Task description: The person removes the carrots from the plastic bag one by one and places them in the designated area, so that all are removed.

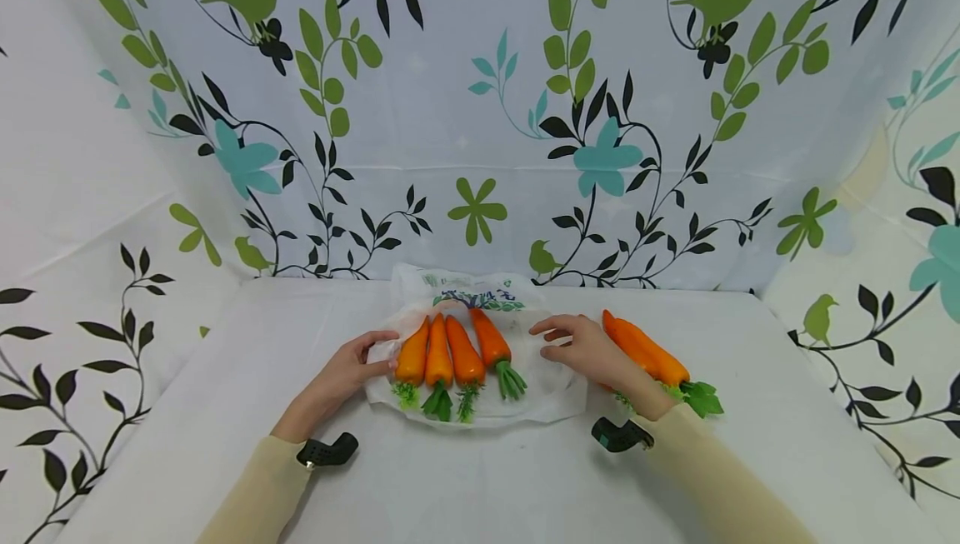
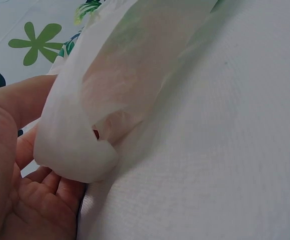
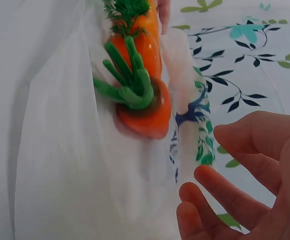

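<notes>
Several orange toy carrots [image 1: 465,352] with green tops lie side by side on a white plastic bag [image 1: 551,394] with a printed tree design. At the bag's left edge, my left hand [image 1: 352,371] pinches the plastic between thumb and fingers; the left wrist view shows a folded edge of the bag [image 2: 77,135] there. My right hand [image 1: 581,350] hovers over the bag's right side, fingers parted and slightly bent, holding nothing. In the right wrist view the nearest carrot [image 3: 147,120] lies apart from those fingers.
Past my right hand, another orange carrot [image 1: 648,348] with leafy greens lies on the white table [image 1: 480,486], partly hidden by the forearm. Behind the table hangs a patterned cloth [image 1: 465,111] with leaves and birds. Each wrist wears a black camera mount [image 1: 327,450].
</notes>
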A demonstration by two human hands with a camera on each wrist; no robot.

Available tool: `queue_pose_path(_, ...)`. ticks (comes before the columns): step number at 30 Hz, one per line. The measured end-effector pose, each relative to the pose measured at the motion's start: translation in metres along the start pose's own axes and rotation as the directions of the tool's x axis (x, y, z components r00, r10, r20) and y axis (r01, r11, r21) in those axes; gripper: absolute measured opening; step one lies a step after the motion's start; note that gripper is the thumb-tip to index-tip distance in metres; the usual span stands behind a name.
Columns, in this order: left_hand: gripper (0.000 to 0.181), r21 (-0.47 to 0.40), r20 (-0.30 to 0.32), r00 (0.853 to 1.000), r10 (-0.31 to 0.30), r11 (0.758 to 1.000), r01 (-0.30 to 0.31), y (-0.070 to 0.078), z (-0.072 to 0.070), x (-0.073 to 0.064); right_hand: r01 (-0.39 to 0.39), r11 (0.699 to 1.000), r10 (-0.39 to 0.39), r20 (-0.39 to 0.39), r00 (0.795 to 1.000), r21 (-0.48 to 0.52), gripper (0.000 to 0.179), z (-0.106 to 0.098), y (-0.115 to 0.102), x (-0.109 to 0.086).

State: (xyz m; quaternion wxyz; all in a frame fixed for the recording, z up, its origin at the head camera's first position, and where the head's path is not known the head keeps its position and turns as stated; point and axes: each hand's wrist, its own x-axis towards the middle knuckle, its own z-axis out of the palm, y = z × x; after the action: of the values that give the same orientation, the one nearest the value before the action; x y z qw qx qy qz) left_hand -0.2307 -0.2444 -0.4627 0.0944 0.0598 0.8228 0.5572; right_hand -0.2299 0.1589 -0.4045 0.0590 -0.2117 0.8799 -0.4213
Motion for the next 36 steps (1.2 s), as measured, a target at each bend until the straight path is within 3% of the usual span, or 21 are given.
queue_pose_path(10,0.055,-0.016,-0.002,1.0,0.009,1.0,-0.009,0.0,-0.001,0.0,0.044,0.997,-0.045,0.021,0.999,0.07,0.034,0.03,-0.005,0.018)
queue_pose_path(18,0.055,-0.013,0.001,1.0,0.011,1.0,-0.011,-0.001,-0.001,0.0,-0.012,0.994,0.01,0.016,1.0,0.113,0.037,0.051,-0.008,0.026)
queue_pose_path(23,0.055,-0.018,-0.001,1.0,0.014,1.0,-0.014,-0.003,-0.001,-0.001,0.001,0.989,-0.003,0.012,1.0,0.15,0.044,0.063,-0.007,0.029)
queue_pose_path(30,0.056,0.004,0.003,1.0,0.003,1.0,-0.003,-0.003,0.001,-0.001,0.066,0.996,-0.068,0.034,0.997,0.053,0.058,0.072,0.001,0.03)
queue_pose_path(36,0.057,0.022,-0.004,1.0,0.006,1.0,-0.006,-0.004,0.0,0.001,0.092,0.996,-0.092,0.065,0.994,-0.007,0.058,0.069,0.0,0.031)
